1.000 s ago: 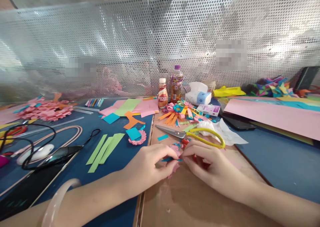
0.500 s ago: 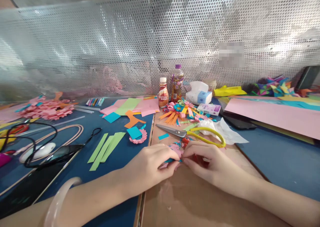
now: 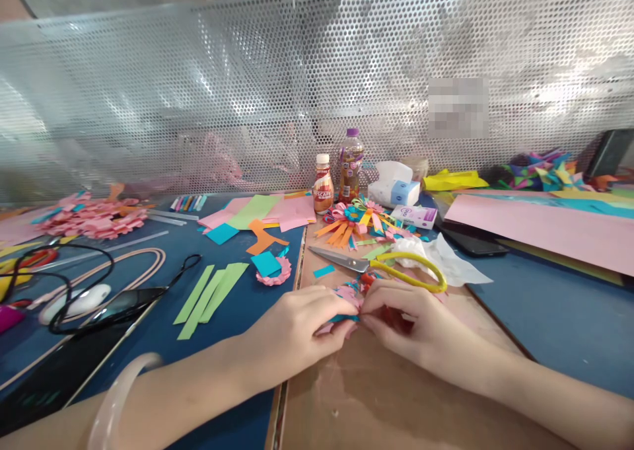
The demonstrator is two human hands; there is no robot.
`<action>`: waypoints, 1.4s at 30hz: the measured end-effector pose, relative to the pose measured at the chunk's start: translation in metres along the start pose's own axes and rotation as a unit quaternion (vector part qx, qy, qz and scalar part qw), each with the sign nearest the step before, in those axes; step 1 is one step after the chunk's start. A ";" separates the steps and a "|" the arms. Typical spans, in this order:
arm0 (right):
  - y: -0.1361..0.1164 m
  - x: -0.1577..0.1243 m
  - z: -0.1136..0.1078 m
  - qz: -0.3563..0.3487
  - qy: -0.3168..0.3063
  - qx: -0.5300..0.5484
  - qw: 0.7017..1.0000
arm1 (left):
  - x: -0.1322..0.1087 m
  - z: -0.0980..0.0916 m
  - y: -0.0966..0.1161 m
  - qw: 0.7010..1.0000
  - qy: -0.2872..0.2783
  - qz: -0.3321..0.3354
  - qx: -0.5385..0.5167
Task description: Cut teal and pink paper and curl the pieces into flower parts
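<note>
Close together over the brown board, my left hand (image 3: 304, 321) and my right hand (image 3: 421, 321) meet fingertip to fingertip. A small piece of blue paper (image 3: 345, 318) is pinched in my left hand, and the fingers of my right hand are closed on its right end. My fingers cover most of it. Pink paper scraps (image 3: 351, 293) show just behind and below the fingers. Beyond my hands lie yellow-handled scissors (image 3: 416, 268), blades pointing left, and a small blue paper rectangle (image 3: 324, 271). Something red (image 3: 367, 279) lies partly hidden behind my right fingers.
Green paper strips (image 3: 212, 298) and a scalloped pink paper ring (image 3: 275, 275) lie on the left. Behind stand two bottles (image 3: 323, 189), a tissue pack (image 3: 393, 189) and colourful paper flowers (image 3: 364, 219). A phone (image 3: 54, 364) and cables lie far left; pink sheets (image 3: 539, 228) lie right.
My fingertips have shifted very slightly around the blue paper. Both hands stay in nearly the same place, and the phone screen at the left now shows faint digits.
</note>
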State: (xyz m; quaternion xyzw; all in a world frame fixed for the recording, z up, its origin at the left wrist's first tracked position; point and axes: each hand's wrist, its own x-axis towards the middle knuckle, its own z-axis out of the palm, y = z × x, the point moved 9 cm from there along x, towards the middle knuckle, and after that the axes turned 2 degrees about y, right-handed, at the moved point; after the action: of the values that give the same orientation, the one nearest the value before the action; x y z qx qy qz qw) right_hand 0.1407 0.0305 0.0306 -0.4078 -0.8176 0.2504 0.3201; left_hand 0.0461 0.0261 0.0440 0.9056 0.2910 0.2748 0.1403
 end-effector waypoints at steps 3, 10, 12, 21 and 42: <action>0.000 0.000 -0.001 0.003 0.007 -0.002 1.000 | 0.000 0.001 0.001 1.000 -0.001 0.004 0.002; -0.001 0.000 0.001 -0.004 0.014 0.004 1.000 | 0.001 0.001 0.002 1.000 0.000 0.012 0.007; -0.001 0.000 0.002 -0.010 0.017 0.001 1.000 | 0.001 0.000 0.004 1.000 0.014 0.023 0.008; -0.002 -0.004 0.003 -0.026 0.020 -0.017 0.999 | 0.002 -0.008 0.006 0.998 0.052 0.023 0.003; -0.001 -0.004 0.001 -0.028 0.041 -0.001 0.999 | 0.002 -0.004 -0.016 0.987 0.028 -0.127 -0.097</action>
State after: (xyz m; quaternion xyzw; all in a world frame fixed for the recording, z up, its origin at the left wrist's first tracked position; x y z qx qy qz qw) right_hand 0.1411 0.0267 0.0295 -0.3954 -0.8150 0.2238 0.3596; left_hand 0.0379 0.0401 0.0417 0.8355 0.3793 0.3071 0.2526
